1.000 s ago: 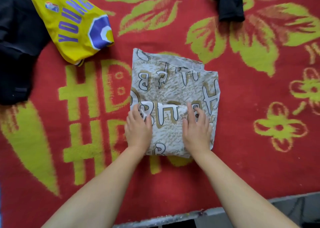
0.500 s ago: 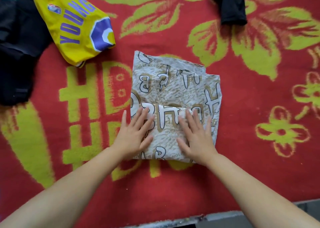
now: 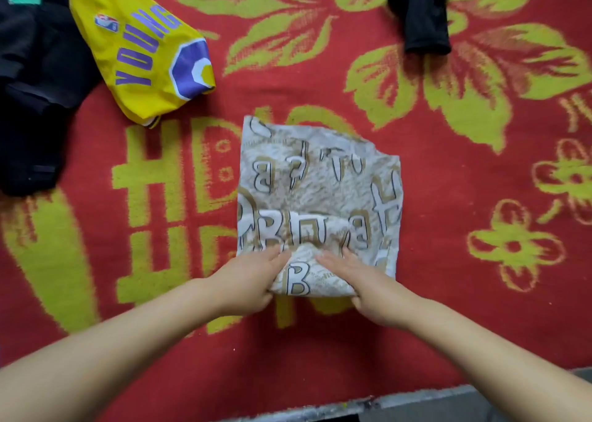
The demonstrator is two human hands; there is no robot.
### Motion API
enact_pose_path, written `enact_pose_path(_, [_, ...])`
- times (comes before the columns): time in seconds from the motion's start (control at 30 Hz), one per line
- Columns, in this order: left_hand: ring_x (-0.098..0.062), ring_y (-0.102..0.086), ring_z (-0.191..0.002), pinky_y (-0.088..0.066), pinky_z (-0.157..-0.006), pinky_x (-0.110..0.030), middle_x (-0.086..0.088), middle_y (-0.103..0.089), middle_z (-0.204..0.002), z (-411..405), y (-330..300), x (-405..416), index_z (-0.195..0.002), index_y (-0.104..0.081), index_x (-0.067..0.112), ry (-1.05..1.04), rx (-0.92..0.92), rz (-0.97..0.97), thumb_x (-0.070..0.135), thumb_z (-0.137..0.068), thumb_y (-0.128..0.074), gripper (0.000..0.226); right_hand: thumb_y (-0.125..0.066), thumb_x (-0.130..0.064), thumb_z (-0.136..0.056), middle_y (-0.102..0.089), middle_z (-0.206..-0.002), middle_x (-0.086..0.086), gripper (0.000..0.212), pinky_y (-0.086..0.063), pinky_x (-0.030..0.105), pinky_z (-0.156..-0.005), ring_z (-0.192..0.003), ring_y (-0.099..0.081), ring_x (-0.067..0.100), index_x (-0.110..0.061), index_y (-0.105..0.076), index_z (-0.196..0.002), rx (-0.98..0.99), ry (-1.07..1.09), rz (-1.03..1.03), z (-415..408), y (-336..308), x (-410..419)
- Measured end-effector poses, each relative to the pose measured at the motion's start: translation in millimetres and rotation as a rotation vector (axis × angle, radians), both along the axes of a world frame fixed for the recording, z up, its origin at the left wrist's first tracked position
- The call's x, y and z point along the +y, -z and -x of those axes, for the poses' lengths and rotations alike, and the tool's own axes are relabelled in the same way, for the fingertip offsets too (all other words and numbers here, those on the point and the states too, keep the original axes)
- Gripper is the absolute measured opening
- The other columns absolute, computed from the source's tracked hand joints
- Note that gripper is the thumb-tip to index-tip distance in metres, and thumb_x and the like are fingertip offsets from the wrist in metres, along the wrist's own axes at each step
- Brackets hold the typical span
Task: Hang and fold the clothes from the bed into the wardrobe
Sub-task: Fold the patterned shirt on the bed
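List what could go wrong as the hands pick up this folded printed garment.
1. Both hands, left hand and right hand, grip only the near edge of the folded printed garment; lifting from there could let the far layers flop open.
2. The yellow jersey lies close by on the bedspread; a sweeping lift might drag it.

matt woven blanket, glossy jersey

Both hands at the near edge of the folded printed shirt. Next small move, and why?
Probably lift it off the blanket in one piece. The printed shirt already lies folded into a compact rectangle, and the left hand and right hand each grip its near edge, thumbs seemingly tucked under. The yellow jersey still lies unfolded.
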State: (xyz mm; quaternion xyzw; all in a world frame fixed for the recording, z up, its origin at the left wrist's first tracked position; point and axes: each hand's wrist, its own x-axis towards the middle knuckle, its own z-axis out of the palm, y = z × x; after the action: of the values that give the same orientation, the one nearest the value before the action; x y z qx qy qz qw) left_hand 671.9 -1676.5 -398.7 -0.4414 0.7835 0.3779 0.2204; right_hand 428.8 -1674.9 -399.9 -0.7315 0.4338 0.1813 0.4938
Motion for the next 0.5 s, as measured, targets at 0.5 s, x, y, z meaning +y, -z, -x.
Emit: enact_pose_path(0.5, [-0.030,-0.034,-0.134,-0.023,-0.111,-0.050,-0.013,-0.035,-0.148,14.4,14.3,-153.1,-0.144,-0.032,0.013,-0.607,-0.258,0.429,0.036,-0.097,-0.039,0.052,-0.037,-0.015,-0.098,-0.017,-0.158,0.009,0.055,-0.018,0.056,-0.113,-0.146,-0.015,0.029,-0.017,-0.023,-0.151,0.433,0.381,0.499,-22.5,11.9,-141.1])
